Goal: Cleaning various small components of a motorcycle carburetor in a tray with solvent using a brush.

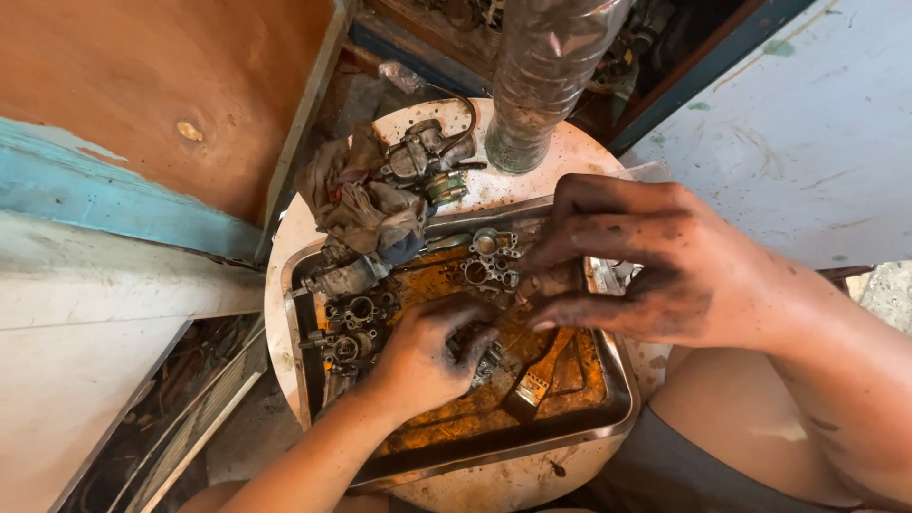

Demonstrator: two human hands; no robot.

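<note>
You're gripping a small metal carburetor part (475,347) in your left hand (423,356), fingers curled tight around it, inside the metal tray (608,418). Your right hand (655,261) is hovering just above the tray, fingers pinching something small; a brush (541,375) is lying beneath.

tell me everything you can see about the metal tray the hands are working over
The metal tray is a shallow rectangular pan with rounded corners and a raised rim, dull grey and grimy. Its floor is stained rusty orange, seemingly wet. It sits flat on a round white table, reaching its edges. Inside lie carburetor parts and a small brush. A dirty rag overlaps its far-left corner. The left hand reaches into it; the right hand hovers above.
</note>
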